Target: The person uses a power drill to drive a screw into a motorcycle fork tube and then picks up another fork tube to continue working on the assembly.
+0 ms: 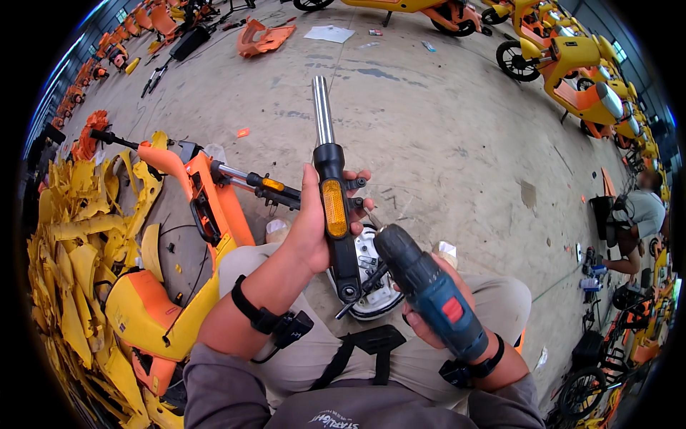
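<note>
Holding fork leg (333, 187) between left thumb (309, 187) and fingers (366, 174)

The grey concrete floor (443, 150) is scuffed, with dark stains (379, 74). Beyond the floor's far right edge stands a dark wall (599, 25) with a bright window (619, 51); beyond its far left edge, another window (121, 15) glows.

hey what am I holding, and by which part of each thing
Left grip: a silver-and-black tube, held around its black section beside the orange reflector. Right grip: a power drill, held around its blue body; the underside is hidden.
</note>
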Available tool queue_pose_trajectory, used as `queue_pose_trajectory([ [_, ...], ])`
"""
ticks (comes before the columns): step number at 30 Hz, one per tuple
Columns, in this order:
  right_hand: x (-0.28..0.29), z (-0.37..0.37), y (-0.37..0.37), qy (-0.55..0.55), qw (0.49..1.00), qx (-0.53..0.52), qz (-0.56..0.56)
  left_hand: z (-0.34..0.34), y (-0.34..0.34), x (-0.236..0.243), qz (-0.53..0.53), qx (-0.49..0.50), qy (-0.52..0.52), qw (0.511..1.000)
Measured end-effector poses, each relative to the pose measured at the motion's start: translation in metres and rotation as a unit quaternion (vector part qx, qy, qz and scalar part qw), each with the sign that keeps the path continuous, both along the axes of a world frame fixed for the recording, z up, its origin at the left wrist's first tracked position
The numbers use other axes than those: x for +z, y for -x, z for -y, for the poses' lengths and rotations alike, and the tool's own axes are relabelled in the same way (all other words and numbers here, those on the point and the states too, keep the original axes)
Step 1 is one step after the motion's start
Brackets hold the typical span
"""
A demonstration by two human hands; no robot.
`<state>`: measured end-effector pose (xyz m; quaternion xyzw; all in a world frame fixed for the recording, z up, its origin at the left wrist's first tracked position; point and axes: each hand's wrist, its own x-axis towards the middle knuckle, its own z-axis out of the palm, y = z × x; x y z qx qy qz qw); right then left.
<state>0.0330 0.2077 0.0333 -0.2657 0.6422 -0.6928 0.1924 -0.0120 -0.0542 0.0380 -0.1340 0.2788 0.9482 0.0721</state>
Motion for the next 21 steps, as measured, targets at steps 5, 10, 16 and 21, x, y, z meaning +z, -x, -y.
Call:
queue_pose_trajectory([
  [5, -0.014, -0.002, 0.015, -0.120, 0.969, 0.043, -0.214, -0.003, 0.001, -0.004, 0.045, 0.004, -0.039, 0.998],
  [10, -0.018, 0.009, 0.013, -0.178, 0.935, 0.052, -0.304, 0.000, -0.001, -0.012, 0.041, -0.010, 0.015, 0.999],
  [16, -0.016, 0.009, 0.015, -0.094, 0.922, 0.034, -0.374, -0.006, -0.001, 0.001, 0.034, -0.027, 0.026, 0.999],
  [21, -0.006, 0.017, 0.009, -0.172, 0.905, 0.019, -0.389, -0.003, -0.003, -0.001, 0.038, -0.022, 0.052, 0.998],
])
